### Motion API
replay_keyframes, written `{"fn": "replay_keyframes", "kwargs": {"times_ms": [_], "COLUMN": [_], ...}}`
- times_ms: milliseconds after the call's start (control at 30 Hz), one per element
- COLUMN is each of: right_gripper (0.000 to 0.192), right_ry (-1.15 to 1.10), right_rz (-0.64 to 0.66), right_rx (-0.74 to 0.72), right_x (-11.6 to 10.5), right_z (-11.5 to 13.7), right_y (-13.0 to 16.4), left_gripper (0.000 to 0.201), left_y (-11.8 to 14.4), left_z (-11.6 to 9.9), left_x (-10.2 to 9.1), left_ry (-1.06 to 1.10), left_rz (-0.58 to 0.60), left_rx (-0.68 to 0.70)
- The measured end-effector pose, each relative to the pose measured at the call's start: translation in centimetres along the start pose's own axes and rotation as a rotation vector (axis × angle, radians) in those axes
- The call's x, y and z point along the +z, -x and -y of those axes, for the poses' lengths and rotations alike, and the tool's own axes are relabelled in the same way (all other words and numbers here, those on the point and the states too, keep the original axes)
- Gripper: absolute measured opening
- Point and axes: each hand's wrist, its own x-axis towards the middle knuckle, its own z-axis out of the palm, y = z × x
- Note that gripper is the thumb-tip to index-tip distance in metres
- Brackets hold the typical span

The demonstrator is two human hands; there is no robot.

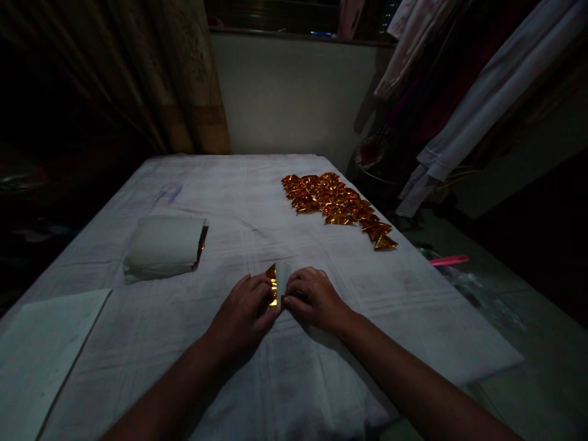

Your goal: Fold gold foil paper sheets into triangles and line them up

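Note:
A small sheet of gold foil paper (283, 282), pale on one side and partly folded over, lies between my hands near the middle of the table. My left hand (248, 308) presses on its gold part, fingers bent together around the left edge. Curled at the right edge of the same sheet is my right hand (315, 295), its thumb and fingers pinching the paper. Left of them sits a stack of pale sheets (163, 245) with gold showing along one side. Beyond my right hand lies a group of folded gold foil pieces (337, 199).
A white cloth covers the table (220, 202). At the front left lies a large white sheet (50, 343). A curtain (184, 79) hangs at the back left, clothes (478, 92) at the right. A pink-handled object (450, 260) and clear plastic are beyond the right edge.

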Motion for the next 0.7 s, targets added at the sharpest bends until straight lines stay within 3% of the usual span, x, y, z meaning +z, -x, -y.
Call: {"fn": "replay_keyframes", "kwargs": {"times_ms": [267, 700], "right_gripper": [0.012, 0.012], "right_ry": [0.010, 0.053], "right_rz": [0.021, 0.021], "right_rx": [0.075, 0.077], "right_x": [0.09, 0.46], "right_z": [0.44, 0.32], "right_y": [-0.30, -0.52], "left_gripper": [0.004, 0.013], "left_y": [0.06, 0.08], "left_z": [-0.15, 0.01], "left_x": [-0.09, 0.65], "left_ry": [0.032, -0.027], "left_rz": [0.023, 0.010], "left_rx": [-0.021, -0.046]}}
